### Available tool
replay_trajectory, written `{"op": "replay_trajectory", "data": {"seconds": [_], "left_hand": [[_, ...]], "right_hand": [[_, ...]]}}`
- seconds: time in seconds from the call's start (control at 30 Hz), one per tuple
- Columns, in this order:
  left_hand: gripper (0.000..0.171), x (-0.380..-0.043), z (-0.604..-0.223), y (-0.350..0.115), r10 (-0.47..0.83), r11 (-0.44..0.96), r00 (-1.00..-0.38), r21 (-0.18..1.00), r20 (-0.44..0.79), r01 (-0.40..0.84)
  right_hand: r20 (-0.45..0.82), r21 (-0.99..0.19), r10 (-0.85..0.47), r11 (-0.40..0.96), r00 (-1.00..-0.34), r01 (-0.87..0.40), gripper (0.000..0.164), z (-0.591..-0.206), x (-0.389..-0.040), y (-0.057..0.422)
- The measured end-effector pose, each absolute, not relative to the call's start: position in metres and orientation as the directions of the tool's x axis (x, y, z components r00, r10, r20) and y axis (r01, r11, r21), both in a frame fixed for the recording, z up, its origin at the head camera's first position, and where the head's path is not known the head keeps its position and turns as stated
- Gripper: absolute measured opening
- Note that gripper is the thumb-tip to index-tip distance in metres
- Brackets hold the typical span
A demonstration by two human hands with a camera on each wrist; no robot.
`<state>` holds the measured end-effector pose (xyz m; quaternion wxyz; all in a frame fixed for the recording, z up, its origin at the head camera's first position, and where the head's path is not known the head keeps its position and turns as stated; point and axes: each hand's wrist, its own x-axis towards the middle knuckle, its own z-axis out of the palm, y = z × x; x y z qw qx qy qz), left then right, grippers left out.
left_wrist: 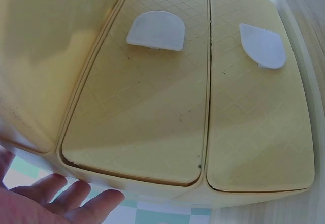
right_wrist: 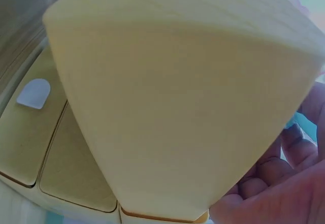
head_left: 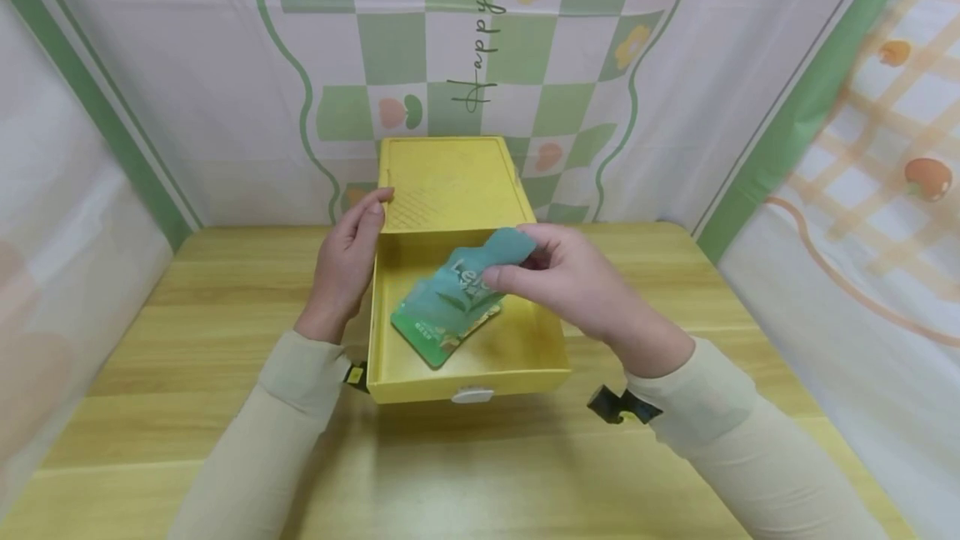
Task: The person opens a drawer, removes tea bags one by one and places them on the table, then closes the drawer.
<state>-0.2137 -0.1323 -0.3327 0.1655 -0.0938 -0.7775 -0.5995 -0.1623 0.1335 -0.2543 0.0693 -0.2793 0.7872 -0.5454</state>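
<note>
A yellow drawer unit (head_left: pixel 453 182) stands on the table with its top drawer (head_left: pixel 536 348) pulled out. My right hand (head_left: pixel 585 286) pinches the upper end of a teal-green packet (head_left: pixel 457 294) between thumb and fingers. The packet slants over the drawer, its lower end down inside. In the right wrist view, the drawer's outer wall (right_wrist: pixel 177 112) hides most of the packet. My left hand (head_left: pixel 348 265) touches the unit's left side near the top. Its fingers (left_wrist: pixel 96 206) lie extended along that side in the left wrist view.
Below the pulled-out drawer, two shut drawers (left_wrist: pixel 147 97) carry white tab handles (left_wrist: pixel 157 30). Another white tab (head_left: pixel 472 395) is on the open drawer's front. A printed curtain (head_left: pixel 390 48) hangs behind the wooden table (head_left: pixel 225 290), with more fabric at both sides.
</note>
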Motion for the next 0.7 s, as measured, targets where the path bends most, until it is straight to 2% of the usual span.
{"op": "replay_trajectory", "data": {"seconds": [0.27, 0.7], "left_hand": [[0.051, -0.214, -0.332, -0.132, -0.05, 0.264, -0.925, 0.898, 0.376, 0.351], [0.052, -0.212, -0.332, -0.133, -0.048, 0.274, -0.927, 0.898, 0.371, 0.345]], "right_hand": [[0.265, -0.941, -0.502, 0.052, -0.823, -0.335, 0.011, -0.251, -0.165, 0.137], [0.292, -0.956, -0.319, -0.1, -0.902, -0.274, 0.022, -0.237, -0.173, 0.156]]}}
